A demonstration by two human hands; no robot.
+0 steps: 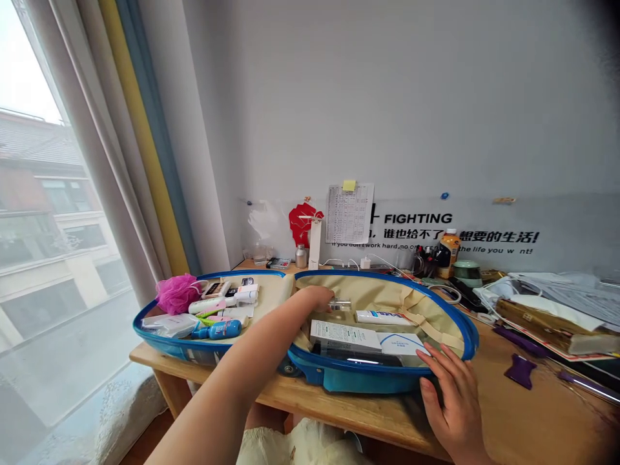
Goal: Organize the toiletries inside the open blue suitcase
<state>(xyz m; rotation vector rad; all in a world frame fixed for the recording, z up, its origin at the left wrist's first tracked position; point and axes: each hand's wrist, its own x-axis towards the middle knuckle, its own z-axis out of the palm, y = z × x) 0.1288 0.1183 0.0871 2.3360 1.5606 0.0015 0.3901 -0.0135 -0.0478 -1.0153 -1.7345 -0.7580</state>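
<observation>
A blue suitcase [372,381] with a beige lining lies spread open on the wooden desk. My left hand [320,298] reaches into its right half, closed on a small clear bottle [341,304] that lies sideways near the back wall. My right hand [450,394] rests on the front right rim, fingers spread, holding nothing. Close to it are a white box [401,343] and a printed carton [345,334]. Between the bottle and the elastic strap [426,323] lies a white and blue tube [382,317].
The left half holds a pink bath puff [178,294], a blue bottle [225,329] and several toiletries. Right of the suitcase are a purple piece [520,371], a brown pouch [537,323] and papers. An orange-labelled bottle [449,253] stands behind. A curtain and window are at left.
</observation>
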